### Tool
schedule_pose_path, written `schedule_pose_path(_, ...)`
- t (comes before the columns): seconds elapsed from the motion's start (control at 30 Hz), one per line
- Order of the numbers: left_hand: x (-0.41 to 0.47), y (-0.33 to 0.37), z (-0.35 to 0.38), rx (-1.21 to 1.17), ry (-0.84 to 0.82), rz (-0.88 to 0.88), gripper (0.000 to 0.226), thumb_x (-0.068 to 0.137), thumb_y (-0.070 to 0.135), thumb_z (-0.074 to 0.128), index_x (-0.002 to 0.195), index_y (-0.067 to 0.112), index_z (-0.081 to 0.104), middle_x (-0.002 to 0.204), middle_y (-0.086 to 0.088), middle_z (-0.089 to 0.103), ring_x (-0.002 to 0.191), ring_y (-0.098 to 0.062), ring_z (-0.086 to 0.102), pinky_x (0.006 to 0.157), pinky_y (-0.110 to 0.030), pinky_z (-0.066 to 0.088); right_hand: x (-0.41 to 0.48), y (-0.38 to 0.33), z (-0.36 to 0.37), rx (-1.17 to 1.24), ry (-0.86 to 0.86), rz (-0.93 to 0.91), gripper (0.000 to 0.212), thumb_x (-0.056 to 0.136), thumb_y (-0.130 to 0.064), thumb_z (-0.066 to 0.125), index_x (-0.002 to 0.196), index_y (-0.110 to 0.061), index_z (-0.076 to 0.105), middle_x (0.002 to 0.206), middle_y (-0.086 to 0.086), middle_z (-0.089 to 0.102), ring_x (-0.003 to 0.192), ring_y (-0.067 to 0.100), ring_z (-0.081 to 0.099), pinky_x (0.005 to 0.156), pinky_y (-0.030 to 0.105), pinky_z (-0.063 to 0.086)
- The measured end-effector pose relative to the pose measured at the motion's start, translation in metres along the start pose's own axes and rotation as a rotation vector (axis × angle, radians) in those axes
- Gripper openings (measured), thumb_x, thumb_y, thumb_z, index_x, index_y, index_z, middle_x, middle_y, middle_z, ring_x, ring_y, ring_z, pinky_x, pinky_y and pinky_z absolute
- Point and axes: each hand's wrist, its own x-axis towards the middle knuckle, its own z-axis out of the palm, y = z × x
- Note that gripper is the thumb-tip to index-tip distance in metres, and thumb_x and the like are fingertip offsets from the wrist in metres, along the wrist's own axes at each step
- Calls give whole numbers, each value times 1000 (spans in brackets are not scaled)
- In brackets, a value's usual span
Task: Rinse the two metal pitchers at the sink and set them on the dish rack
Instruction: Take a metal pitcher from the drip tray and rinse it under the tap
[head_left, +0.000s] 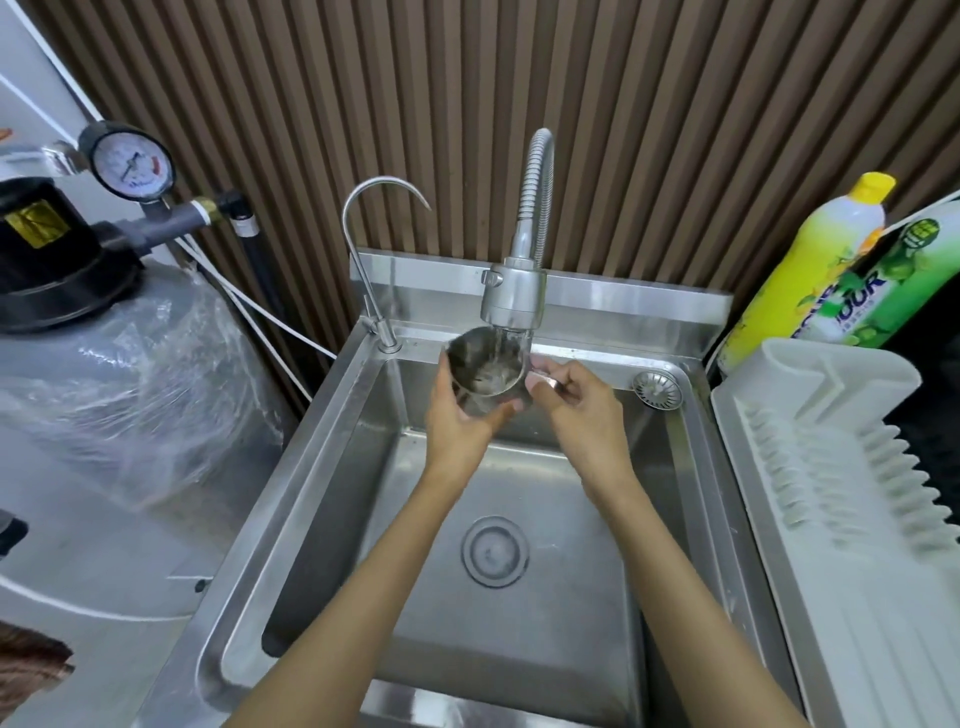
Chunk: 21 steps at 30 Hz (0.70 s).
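Left hand (457, 415) is cupping pitcher (483, 369) w/ fingers wrapped round its body, tilting mouth under far tap (511, 301) so water is running in, right hand (582, 405) pinching handle to steady it over sink (332, 415), rack (831, 441) waiting right.

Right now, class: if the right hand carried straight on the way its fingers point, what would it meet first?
The right hand points up-left at the metal pitcher, whose handle it already grips, so that comes first; beyond it, probably the faucet head, though depth is unclear.
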Motion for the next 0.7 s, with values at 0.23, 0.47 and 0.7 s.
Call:
schedule_pose_path(0.23,-14,15,-13,510,92,337,96,59,35,83,142,15,38,130,-6,50,122,-21,46,107,-35,39,3,19,-8,629,-174,389,13,89,-11,54,76,-8,54,81,11,65,79,23,65,81,29,56)
schedule_pose_path(0.47,-14,9,3,266,-8,25,73,58,44,83,120,21,52,110,6,66,105,-13,64,92,-20,51,3,-11,-18,-209,101,38,27,83,-22,61,59,-18,50,70,5,62,66,18,54,67,27,44)
schedule_pose_path(0.7,-4,24,-4,336,19,195,98,63,11,82,145,14,29,136,-5,45,124,-13,42,107,-19,31,-9,27,0,606,-104,225,17,89,-9,53,72,-10,53,109,12,63,107,19,62,106,35,41)
